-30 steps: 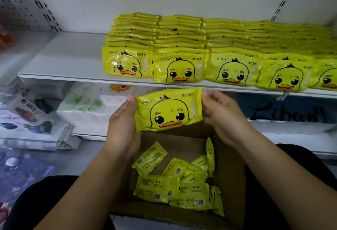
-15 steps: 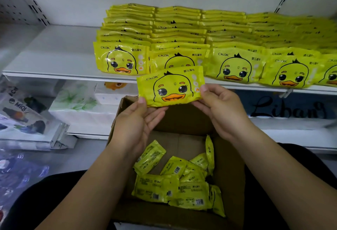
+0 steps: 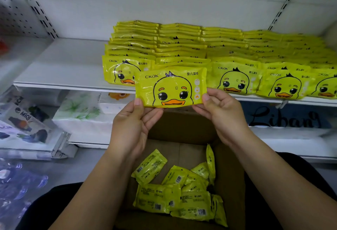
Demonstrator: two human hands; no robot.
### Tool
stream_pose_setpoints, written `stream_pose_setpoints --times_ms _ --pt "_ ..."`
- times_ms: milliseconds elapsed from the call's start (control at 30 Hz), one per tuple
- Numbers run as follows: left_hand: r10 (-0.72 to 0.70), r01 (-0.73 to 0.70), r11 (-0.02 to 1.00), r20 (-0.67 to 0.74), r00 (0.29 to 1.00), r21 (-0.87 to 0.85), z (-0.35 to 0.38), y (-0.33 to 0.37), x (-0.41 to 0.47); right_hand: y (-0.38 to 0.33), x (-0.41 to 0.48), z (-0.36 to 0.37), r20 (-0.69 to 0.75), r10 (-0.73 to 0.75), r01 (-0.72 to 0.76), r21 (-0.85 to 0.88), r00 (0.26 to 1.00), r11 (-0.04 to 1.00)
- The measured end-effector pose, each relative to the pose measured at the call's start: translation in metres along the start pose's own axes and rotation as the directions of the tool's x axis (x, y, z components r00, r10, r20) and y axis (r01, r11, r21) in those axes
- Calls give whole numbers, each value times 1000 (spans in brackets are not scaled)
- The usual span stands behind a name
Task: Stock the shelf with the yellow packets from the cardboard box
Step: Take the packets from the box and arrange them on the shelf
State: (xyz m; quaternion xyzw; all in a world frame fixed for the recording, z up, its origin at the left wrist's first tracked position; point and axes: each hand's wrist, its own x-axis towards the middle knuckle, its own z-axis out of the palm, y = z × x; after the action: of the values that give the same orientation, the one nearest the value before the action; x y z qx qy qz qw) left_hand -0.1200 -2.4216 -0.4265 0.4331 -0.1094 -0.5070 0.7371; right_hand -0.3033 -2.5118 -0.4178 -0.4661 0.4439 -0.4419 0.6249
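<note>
We pinch a glossy yellow packet, duck face upright, long axis level, by its lower corners with left hand and right hand.

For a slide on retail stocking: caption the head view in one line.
Left hand and right hand hold a packet before the stocked shelf, above the box.

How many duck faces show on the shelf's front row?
4. Leftmost packet is partly behind the held packet; middle packet and next packet are clear; edge packet is cropped. Another may be hidden.
</note>
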Motion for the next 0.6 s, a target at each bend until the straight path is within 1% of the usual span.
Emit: stream_pose_setpoints --times_ms 67,133,200,267,333,433,467,533,567,600 --pt "66 -68 996 38 997 58 -8 8 3 -3 -1 0 67 -70 81 -168 995 982" --pt "139 -148 979 71 988 137 -16 18 5 -10 2 0 141 -145 185 -336 979 924" --pt "196 -212 953 94 976 216 -22 28 7 -22 6 7 212 -233 310 -500 949 809" --pt "224 -249 927 119 967 281 -26 36 8 -36 9 23 294 -276 401 -592 915 699" --pt "235 -272 899 147 961 343 -30 44 7 -52 12 46 396 -224 445 -653 891 613" --pt "228 -290 873 198 953 393 -39 58 8 -66 22 83 552 -29 515 -756 833 404" --pt "226 -294 866 208 952 403 -43 63 11 -68 26 93 576 36 522 -764 817 378" --pt "239 -306 856 206 949 416 -53 74 18 -73 35 111 604 99 512 -741 791 434" --pt "249 -309 855 193 949 416 -58 80 22 -76 39 119 619 91 519 -722 780 459" --pt "259 -310 856 176 950 412 -63 85 25 -78 43 127 631 73 539 -712 772 450"
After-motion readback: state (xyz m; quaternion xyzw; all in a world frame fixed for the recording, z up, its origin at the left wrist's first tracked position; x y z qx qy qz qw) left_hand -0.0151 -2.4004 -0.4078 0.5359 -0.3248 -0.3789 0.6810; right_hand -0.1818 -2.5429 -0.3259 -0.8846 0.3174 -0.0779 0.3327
